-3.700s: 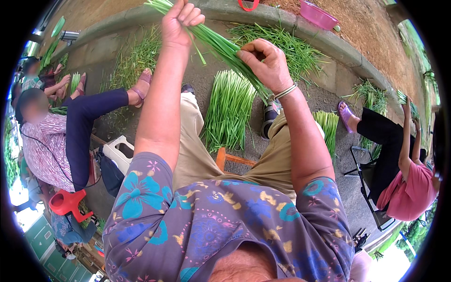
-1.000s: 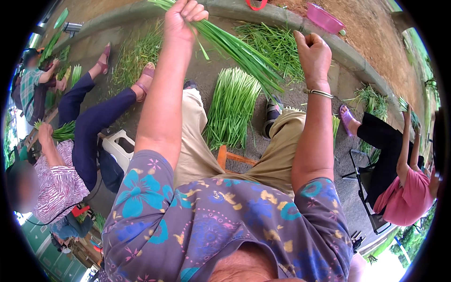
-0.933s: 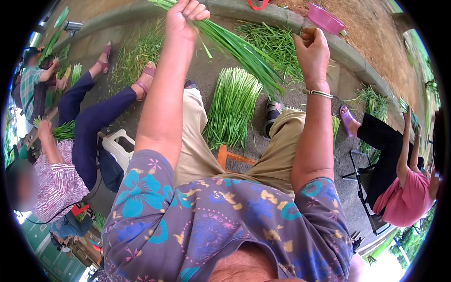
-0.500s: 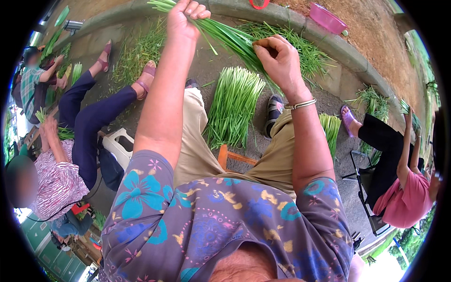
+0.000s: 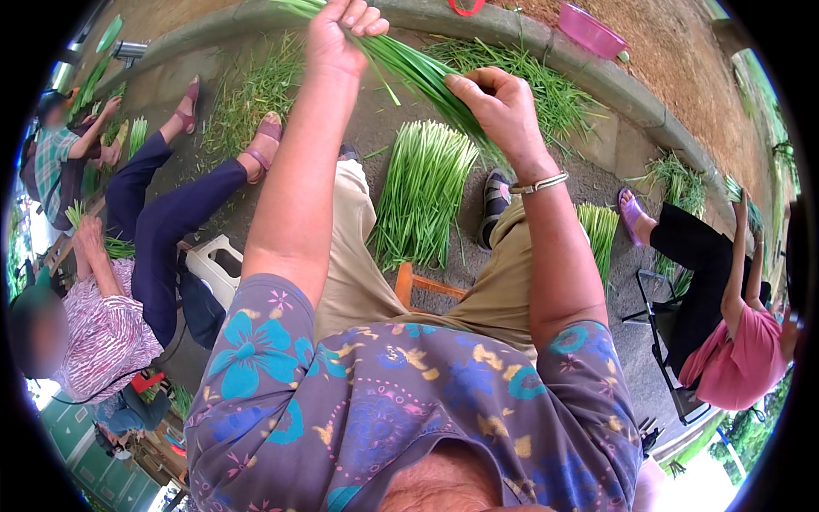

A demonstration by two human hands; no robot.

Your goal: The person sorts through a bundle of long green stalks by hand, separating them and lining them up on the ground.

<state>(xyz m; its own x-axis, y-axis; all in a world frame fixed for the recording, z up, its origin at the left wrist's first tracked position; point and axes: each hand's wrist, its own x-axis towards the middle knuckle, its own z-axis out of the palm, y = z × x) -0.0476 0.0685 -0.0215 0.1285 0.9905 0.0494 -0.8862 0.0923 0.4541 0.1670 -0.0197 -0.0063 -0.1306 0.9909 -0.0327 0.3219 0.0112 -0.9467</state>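
Note:
My left hand (image 5: pixel 341 38) is closed around the pale-stemmed end of a bundle of long green leafy stalks (image 5: pixel 409 64) at the top of the picture. My right hand (image 5: pixel 499 111) pinches the stalks farther down the bundle, thumb on top and fingers curled, with the lower ends hanging behind it. Below, on the pavement between my feet, lies a thick pile of trimmed stalks (image 5: pixel 422 196) with pale tips at the back. Another pile (image 5: pixel 597 235) sits beside my right leg, and loose leaves (image 5: pixel 542 102) are heaped beyond my right hand.
People with greens sit at left (image 5: pixel 107 333) and right (image 5: pixel 738 358). A white plastic stool (image 5: pixel 213 264) stands by the left neighbour, a black folding chair (image 5: pixel 657 341) at right. A wooden seat frame (image 5: pixel 405 290) shows between my legs. A concrete curb (image 5: pixel 648 115) and pink basin (image 5: pixel 589 30) are beyond.
My right hand, apart from the bundle about a second ago, has come leftward onto the stalks. My left hand keeps its grip, shifted slightly right. The left neighbour's hands have moved slightly.

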